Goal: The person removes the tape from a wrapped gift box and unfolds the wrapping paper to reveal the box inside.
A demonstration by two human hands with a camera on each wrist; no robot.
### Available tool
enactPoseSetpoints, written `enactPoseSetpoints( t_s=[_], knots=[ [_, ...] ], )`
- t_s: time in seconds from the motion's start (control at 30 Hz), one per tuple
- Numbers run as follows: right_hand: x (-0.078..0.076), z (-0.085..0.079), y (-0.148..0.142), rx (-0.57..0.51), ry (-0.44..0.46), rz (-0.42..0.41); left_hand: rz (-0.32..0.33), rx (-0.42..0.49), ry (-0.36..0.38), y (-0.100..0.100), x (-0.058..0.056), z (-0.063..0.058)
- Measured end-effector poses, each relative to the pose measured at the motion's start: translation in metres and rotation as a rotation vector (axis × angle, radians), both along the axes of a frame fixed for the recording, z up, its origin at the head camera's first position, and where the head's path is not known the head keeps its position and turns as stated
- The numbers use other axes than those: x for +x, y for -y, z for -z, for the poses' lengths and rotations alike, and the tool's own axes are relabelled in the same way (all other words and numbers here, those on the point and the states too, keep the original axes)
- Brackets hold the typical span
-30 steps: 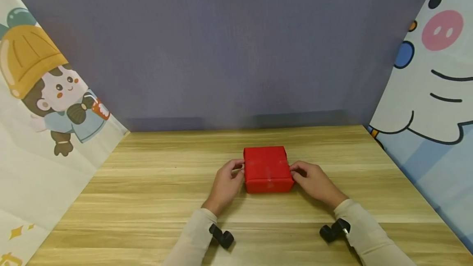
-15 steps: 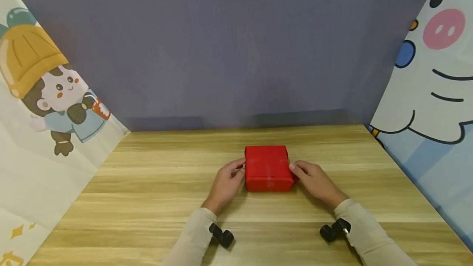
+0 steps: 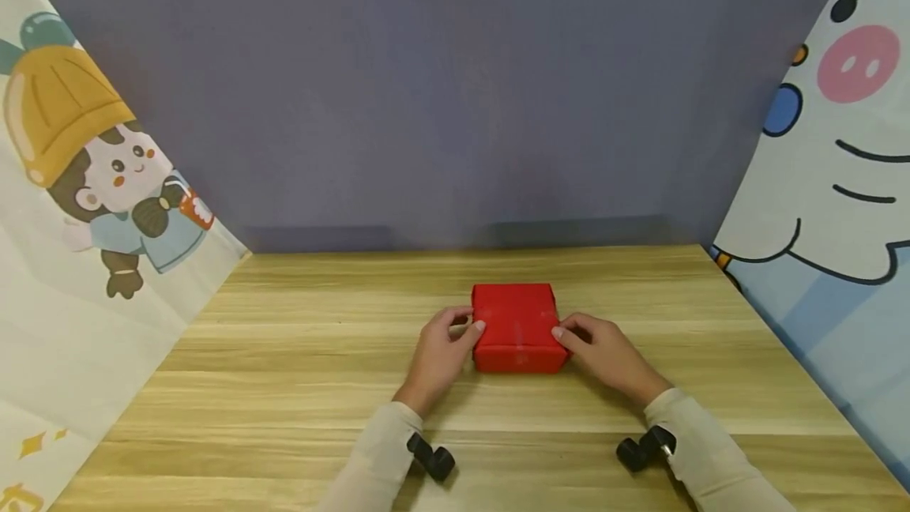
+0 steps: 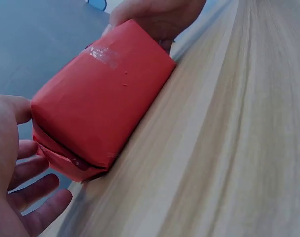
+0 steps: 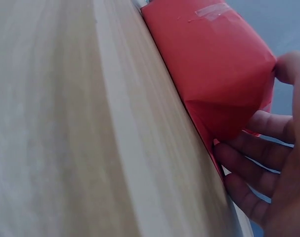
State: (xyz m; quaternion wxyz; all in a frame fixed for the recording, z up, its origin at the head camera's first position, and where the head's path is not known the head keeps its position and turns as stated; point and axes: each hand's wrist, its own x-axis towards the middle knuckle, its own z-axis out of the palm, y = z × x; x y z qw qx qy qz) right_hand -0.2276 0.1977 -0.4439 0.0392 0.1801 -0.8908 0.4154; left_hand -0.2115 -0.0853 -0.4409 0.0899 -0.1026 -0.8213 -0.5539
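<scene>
A box wrapped in red paper [image 3: 515, 314] rests on the wooden table, with clear tape across its front edge. My left hand [image 3: 439, 350] holds its left end, the thumb over the top edge and the fingers along the side. In the left wrist view, the paper at that end [image 4: 65, 153] shows a folded seam slightly gaping, and the lower fingers spread off it. My right hand [image 3: 607, 350] grips the right end, thumb at the top edge. The right wrist view shows its fingers [image 5: 256, 145] bent against a folded paper flap [image 5: 224, 118] there.
The wood-grain table [image 3: 320, 401] extends around the box. A grey panel [image 3: 455, 101] stands behind it, with cartoon-printed sheets [image 3: 57, 322] on the left and right. Black wrist mounts [image 3: 430, 458] sit on the beige sleeves [image 3: 373, 461].
My left thumb has moved from the box's side up onto its top edge. My right thumb now laps the right top edge, and the flap there no longer sticks out.
</scene>
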Motion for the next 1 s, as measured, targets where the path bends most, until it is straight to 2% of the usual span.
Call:
enactPoseSetpoints(
  t_s=[0.17, 0.33, 0.53, 0.67, 0.8, 1.0],
  knots=[
    [0.0, -0.001, 0.002, -0.02, -0.002, -0.018, 0.006, -0.053, -0.07, -0.001, 0.0, -0.009],
    [0.003, 0.0, 0.0, -0.017, 0.001, 0.006, 0.024, -0.222, -0.106, -0.007, -0.003, -0.015],
    [0.003, 0.001, -0.002, -0.011, 0.017, -0.022, -0.047, -0.448, -0.192, -0.013, 0.0, -0.024],
    [0.001, 0.003, 0.0, -0.011, 0.025, -0.028, -0.078, -0.578, -0.278, -0.013, 0.001, -0.027],
    [0.002, 0.002, 0.0, -0.009, 0.013, -0.024, -0.089, -0.629, -0.348, -0.014, 0.0, -0.028],
    [0.003, 0.001, -0.002, -0.005, -0.003, -0.017, -0.088, -0.653, -0.417, -0.015, 0.0, -0.029]
  ],
)
